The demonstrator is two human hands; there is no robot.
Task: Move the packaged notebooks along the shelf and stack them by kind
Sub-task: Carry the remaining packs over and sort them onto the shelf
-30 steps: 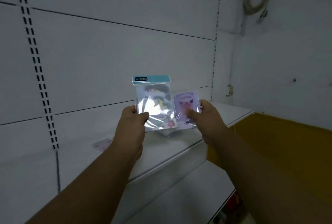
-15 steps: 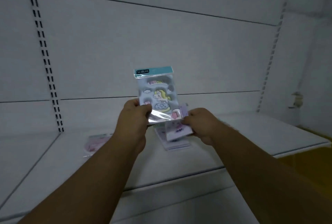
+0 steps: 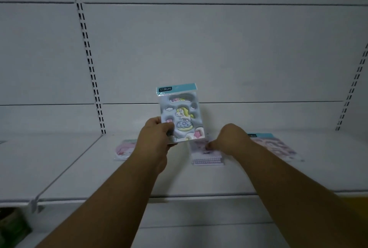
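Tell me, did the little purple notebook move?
Yes. The purple notebook went down from beside the unicorn pack onto the shelf stack, under the right hand.

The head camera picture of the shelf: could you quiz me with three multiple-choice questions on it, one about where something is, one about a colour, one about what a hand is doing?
1. Where is the purple notebook stack?
A. On the shelf, under the right hand
B. Hanging on the back wall
C. On the floor

2. What colour is the header strip of the unicorn packet?
A. Red
B. Teal
C. Black

3. What is the left hand doing?
A. Lying flat on the shelf
B. Hanging empty
C. Holding the unicorn packet upright above the shelf

Answers: 1 A, the right hand reaches down onto the stack lying on the white board. 2 B, the strip across the packet's top is teal with a dark label. 3 C, thumb and fingers pinch the packet's lower left edge, clear of the shelf.
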